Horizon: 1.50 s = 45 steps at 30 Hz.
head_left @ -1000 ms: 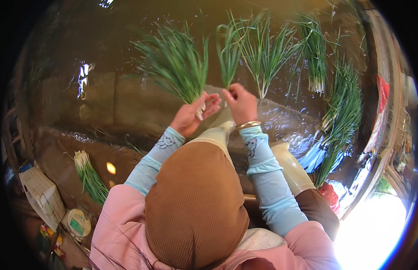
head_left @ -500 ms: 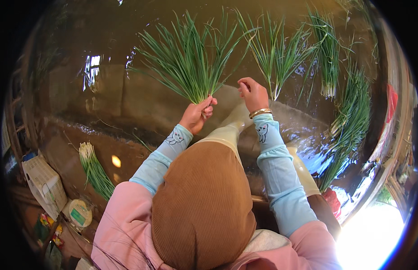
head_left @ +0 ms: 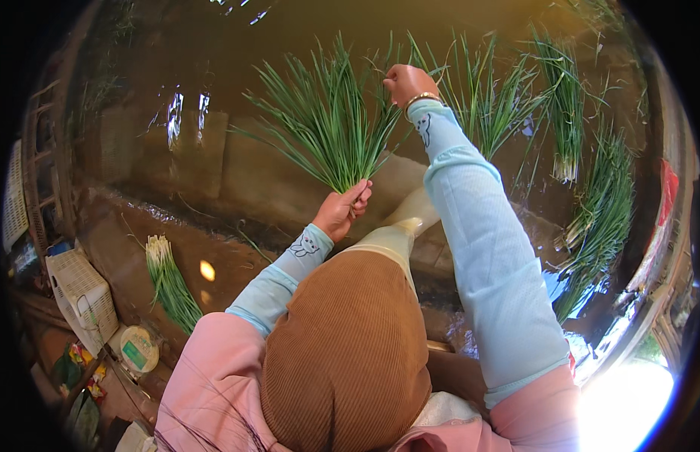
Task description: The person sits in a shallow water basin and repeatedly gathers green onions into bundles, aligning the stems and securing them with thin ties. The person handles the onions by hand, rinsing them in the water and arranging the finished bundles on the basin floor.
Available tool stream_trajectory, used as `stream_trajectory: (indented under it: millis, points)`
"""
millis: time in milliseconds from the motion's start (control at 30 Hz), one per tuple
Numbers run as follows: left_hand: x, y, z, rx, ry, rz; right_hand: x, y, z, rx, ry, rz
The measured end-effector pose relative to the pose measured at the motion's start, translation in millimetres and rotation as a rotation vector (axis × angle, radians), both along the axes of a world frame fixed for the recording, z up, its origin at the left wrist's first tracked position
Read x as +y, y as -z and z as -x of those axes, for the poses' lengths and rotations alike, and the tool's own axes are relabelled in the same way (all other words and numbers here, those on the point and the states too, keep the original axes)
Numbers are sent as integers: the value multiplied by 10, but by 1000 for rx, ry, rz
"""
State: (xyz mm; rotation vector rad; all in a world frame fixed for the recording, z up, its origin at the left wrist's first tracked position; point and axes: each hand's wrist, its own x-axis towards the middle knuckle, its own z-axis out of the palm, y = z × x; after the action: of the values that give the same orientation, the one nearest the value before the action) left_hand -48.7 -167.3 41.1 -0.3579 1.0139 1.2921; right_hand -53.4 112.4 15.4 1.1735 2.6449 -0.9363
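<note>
My left hand point(head_left: 345, 210) is closed round the lower ends of a bunch of spring onions point(head_left: 327, 120), whose green leaves fan out above the brown water. My right hand point(head_left: 410, 84) is closed at the right side of the leaf tips, fingers curled in; what it grips, if anything, I cannot make out. Just right of it, a looser bunch of spring onions point(head_left: 494, 105) floats, its lower end hidden behind my right sleeve.
Farther right float a tied-looking bunch point(head_left: 567, 113) and a long heap of spring onions point(head_left: 606, 192). Another bunch point(head_left: 169, 282) with white ends lies at left. A pale plastic basket point(head_left: 82, 297) and a round tub point(head_left: 139, 348) stand lower left. My boot point(head_left: 399, 230) is in the water.
My right hand has reached forward and slightly left, from beside the bunch's base to its leaf tips. My left hand keeps its hold on the bunch. The whole view has shifted slightly.
</note>
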Motion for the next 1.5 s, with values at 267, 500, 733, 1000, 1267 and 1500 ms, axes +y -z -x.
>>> stream_trajectory:
  millis: [267, 500, 733, 1000, 1267, 1500]
  points:
    - [-82, 100, 20, -14, -24, -40, 502, -299, -680, 782, 689, 195]
    - [-89, 133, 13, -51, -27, -68, -83, -125, -1010, 316, 591, 720]
    - [-219, 167, 85, -34, -32, -83, 246, -17, -914, 198, 191, -245]
    - [-264, 199, 94, -15, -4, -43, 1240, -614, -2073, 879, 1130, 180]
    - [-261, 246, 16, -26, -5, -42, -274, -565, -1504, 753, 528, 725]
    - [-294, 206, -21, -55, 2, -60, -636, -264, 10, 347, 593, 1085]
